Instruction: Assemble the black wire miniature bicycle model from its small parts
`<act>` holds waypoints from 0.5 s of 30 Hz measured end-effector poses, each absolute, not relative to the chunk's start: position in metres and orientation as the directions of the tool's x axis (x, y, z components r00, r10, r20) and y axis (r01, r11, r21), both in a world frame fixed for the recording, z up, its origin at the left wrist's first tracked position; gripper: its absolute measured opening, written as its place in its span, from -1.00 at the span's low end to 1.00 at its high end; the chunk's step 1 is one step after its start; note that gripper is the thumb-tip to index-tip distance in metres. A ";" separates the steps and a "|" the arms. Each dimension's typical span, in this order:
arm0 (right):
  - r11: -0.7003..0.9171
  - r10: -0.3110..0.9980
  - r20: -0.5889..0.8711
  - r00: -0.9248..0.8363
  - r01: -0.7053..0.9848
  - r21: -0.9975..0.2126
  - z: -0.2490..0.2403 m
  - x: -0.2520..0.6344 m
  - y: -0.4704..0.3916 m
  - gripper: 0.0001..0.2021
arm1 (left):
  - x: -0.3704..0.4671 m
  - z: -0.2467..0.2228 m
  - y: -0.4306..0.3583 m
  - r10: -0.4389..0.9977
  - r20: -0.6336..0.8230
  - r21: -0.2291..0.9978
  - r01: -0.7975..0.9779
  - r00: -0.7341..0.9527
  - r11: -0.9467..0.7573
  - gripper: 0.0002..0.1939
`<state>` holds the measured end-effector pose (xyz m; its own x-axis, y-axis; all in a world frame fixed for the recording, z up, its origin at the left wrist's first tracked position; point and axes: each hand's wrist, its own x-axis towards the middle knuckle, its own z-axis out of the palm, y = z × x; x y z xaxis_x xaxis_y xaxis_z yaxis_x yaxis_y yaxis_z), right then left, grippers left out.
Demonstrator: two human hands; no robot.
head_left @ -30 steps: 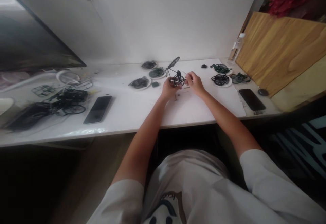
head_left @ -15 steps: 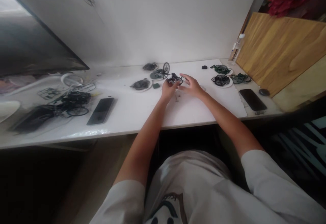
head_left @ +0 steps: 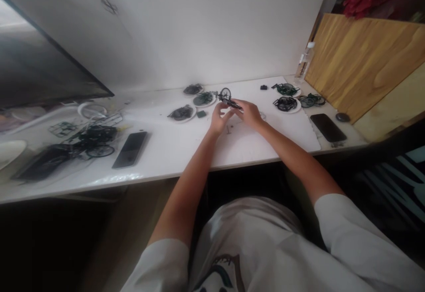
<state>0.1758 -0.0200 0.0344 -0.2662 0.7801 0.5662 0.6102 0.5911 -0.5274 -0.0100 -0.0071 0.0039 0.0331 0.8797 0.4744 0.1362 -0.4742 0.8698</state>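
A small dark model bicycle [head_left: 226, 95] with a spoked wheel is held up over the white board, between both hands. My left hand [head_left: 219, 117] has its fingers closed on the lower left of the model. My right hand [head_left: 247, 111] grips its right end, fingers bent round it. The fingers hide part of the frame. Just below the hands a tiny peg-like piece [head_left: 229, 129] lies on the board. To the left are a small green block [head_left: 201, 114] and a plate of dark parts [head_left: 182, 113], with a plate of green parts [head_left: 204, 98] behind.
Plates of bicycle parts [head_left: 286, 104] stand at the right, near a phone [head_left: 328, 127] and a bottle [head_left: 304, 63]. Another phone [head_left: 130, 149] lies at the left, beside a heap of dark model parts [head_left: 96, 137]. The white table [head_left: 159, 168] ends in front of me.
The model has turned, its spoked wheel now nearer my hands and lower. My right hand's fingers have closed in on it from a more spread pose. The view has shifted slightly.
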 end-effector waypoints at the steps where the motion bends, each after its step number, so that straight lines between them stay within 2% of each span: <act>1: 0.580 0.785 0.568 -0.248 0.617 -0.532 0.035 0.176 -0.020 -0.57 | -0.010 0.004 -0.008 0.882 0.470 0.871 0.139 0.039 -0.470 -0.60; 5: 0.546 0.800 0.586 -0.128 0.560 -0.623 0.040 0.182 -0.016 -0.58 | -0.011 0.006 -0.010 0.894 0.447 0.884 0.130 0.040 -0.448 -0.56; 10: 0.559 0.772 0.633 0.047 0.422 -0.713 0.041 0.195 -0.008 -0.44 | -0.019 0.018 -0.011 0.860 0.511 0.845 0.188 -0.004 -0.501 -0.68; 12: 0.571 0.756 0.647 0.101 0.382 -0.727 0.040 0.199 -0.005 -0.42 | -0.028 0.030 -0.010 0.862 0.506 0.832 0.250 0.025 -0.495 -0.71; 15: 0.559 0.746 0.649 0.149 0.389 -0.732 0.040 0.201 -0.001 -0.39 | -0.058 0.049 -0.013 0.883 0.463 0.782 0.435 0.075 -0.447 -0.70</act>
<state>0.2008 -0.0012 0.0402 0.1490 0.7459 0.6492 0.3895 0.5592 -0.7319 -0.0575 -0.0130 0.0491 0.0754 0.8832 0.4628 0.4349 -0.4468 0.7818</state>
